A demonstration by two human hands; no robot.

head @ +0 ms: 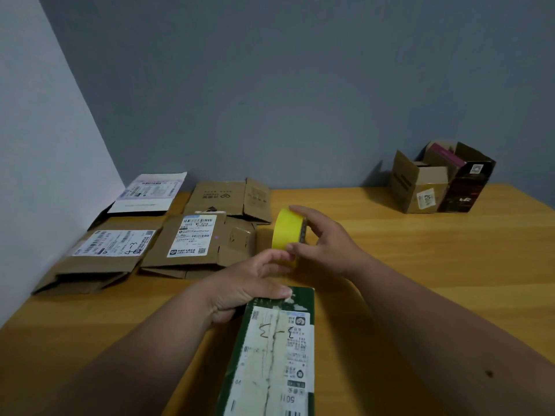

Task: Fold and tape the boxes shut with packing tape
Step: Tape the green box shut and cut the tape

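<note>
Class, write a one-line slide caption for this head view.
Right hand holds yellow tape roll; left hand steadies green box on the table.

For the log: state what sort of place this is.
Probably a home or small-office parcel packing corner: a wooden table against bare walls, flattened cardboard boxes with shipping labels, and a yellow tape roll in hand.
</note>
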